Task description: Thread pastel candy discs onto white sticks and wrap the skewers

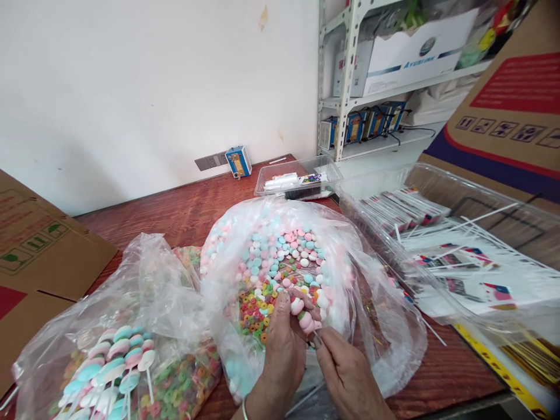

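Note:
My left hand (283, 344) pinches a short stack of pink and white candy discs (303, 315) at the mouth of an open plastic bag (380, 326). My right hand (345, 373) grips the thin white stick (315, 337) that the discs sit on, just below them. Both hands meet over the bag, which holds loose pink, blue and white candy discs (284, 251) and small coloured candy rings (254, 309).
A second plastic bag (144, 280) at the left holds finished candy sticks (114, 361) and coloured rings. A clear tray (516, 233) of white sticks and printed wrappers lies at the right. Cardboard boxes (35, 245) flank the wooden table (184, 204); a small clear container (301, 178) stands behind.

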`<state>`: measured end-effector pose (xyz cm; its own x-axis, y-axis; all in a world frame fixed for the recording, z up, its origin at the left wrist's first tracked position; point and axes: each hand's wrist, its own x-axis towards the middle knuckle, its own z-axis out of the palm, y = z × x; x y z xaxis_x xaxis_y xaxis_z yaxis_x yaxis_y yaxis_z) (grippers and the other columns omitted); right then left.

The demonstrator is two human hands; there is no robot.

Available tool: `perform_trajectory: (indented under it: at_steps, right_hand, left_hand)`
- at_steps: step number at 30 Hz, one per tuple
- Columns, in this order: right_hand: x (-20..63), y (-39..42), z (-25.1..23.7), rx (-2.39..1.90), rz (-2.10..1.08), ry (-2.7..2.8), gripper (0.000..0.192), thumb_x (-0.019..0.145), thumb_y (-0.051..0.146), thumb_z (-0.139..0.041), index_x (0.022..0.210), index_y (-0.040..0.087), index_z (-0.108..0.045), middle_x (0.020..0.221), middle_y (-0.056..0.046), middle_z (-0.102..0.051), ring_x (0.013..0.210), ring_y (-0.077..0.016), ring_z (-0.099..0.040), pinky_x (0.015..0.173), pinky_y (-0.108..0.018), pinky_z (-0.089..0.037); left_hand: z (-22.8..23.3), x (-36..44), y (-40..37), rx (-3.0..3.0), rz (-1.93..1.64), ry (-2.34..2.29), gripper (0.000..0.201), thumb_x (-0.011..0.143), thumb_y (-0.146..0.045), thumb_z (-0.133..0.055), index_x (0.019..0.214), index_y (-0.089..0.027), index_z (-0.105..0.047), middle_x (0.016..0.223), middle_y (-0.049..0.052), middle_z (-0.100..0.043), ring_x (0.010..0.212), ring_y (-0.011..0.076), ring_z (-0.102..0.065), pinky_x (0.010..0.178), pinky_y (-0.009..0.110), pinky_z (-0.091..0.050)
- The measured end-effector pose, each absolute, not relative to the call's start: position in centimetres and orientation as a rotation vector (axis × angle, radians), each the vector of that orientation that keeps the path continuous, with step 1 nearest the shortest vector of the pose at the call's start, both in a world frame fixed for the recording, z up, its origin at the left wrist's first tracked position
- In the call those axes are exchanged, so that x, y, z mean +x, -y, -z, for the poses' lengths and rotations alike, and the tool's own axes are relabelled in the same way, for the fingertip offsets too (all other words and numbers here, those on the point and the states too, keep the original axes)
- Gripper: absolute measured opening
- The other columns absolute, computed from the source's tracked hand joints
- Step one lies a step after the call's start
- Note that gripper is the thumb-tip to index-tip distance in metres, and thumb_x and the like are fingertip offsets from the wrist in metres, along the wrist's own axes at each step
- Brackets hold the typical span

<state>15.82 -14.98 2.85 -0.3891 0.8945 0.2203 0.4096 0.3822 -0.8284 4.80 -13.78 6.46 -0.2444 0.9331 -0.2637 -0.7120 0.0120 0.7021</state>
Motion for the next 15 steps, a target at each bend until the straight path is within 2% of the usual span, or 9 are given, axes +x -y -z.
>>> perform_trajectory:
  at_steps: [2, 4, 8, 10, 13, 15]
  right_hand:
    - [15.8, 15.1, -2.8, -1.152, -0.906, 1.990, 0.031, 0.098, 0.026, -0.033, 0.081, 0.023, -0.060, 0.076, -0.005, -0.067, 0.071, -0.0192, -0.065, 0.067, -0.027, -0.055]
    - [15.7, 15.1, -2.8, -1.159, -0.900, 2.005, 0.032, 0.098, 0.025, -0.033, 0.081, 0.023, -0.061, 0.076, -0.004, -0.068, 0.071, -0.0194, -0.066, 0.069, -0.028, -0.056]
    - [15.4, 14.7, -3.1, -1.110, -0.951, 1.994, 0.032, 0.098, 0.025, -0.033, 0.094, 0.021, -0.064, 0.099, -0.009, -0.071, 0.095, -0.0212, -0.067, 0.082, -0.031, -0.055]
    - [15.0, 14.3, -3.2, -1.091, -1.028, 1.949, 0.032, 0.099, 0.028, -0.033, 0.098, 0.020, -0.065, 0.101, -0.010, -0.071, 0.098, -0.0218, -0.066, 0.084, -0.032, -0.054]
    - [14.4, 13.2, -3.2, -1.063, -1.265, 1.823, 0.037, 0.099, 0.038, -0.034, 0.098, 0.020, -0.066, 0.091, -0.007, -0.071, 0.086, -0.0210, -0.067, 0.078, -0.030, -0.054]
    - [14.3, 12.2, -2.7, -1.048, -1.463, 1.709, 0.043, 0.097, 0.046, -0.035, 0.094, 0.019, -0.067, 0.075, -0.004, -0.068, 0.069, -0.0192, -0.064, 0.064, -0.027, -0.053]
  left_hand:
    - [-6.2, 5.4, 13.8, 0.303, -1.624, -0.911, 0.038, 0.085, -0.055, -0.058, 0.076, -0.019, -0.056, 0.072, 0.001, -0.054, 0.064, 0.0115, -0.053, 0.066, 0.025, -0.049]
    - [-5.6, 5.8, 13.9, 0.284, -1.643, -0.935, 0.038, 0.085, -0.055, -0.057, 0.074, -0.019, -0.056, 0.069, 0.001, -0.053, 0.062, 0.0113, -0.052, 0.067, 0.025, -0.048]
    - [-4.6, 6.1, 14.2, 0.334, -1.626, -1.009, 0.044, 0.088, -0.059, -0.048, 0.072, -0.019, -0.056, 0.069, 0.002, -0.056, 0.064, 0.0126, -0.053, 0.070, 0.026, -0.048]
    - [-4.2, 6.1, 14.4, 0.416, -1.612, -1.105, 0.046, 0.090, -0.059, -0.044, 0.073, -0.019, -0.057, 0.072, 0.003, -0.059, 0.070, 0.0143, -0.055, 0.074, 0.027, -0.048]
    - [-3.9, 5.5, 14.1, 0.610, -1.537, -1.324, 0.042, 0.091, -0.057, -0.044, 0.081, -0.020, -0.060, 0.083, 0.005, -0.064, 0.079, 0.0170, -0.059, 0.078, 0.028, -0.048]
    - [-4.0, 4.3, 13.2, 0.794, -1.414, -1.452, 0.040, 0.092, -0.056, -0.043, 0.093, -0.021, -0.062, 0.091, 0.006, -0.067, 0.085, 0.0189, -0.062, 0.078, 0.029, -0.048]
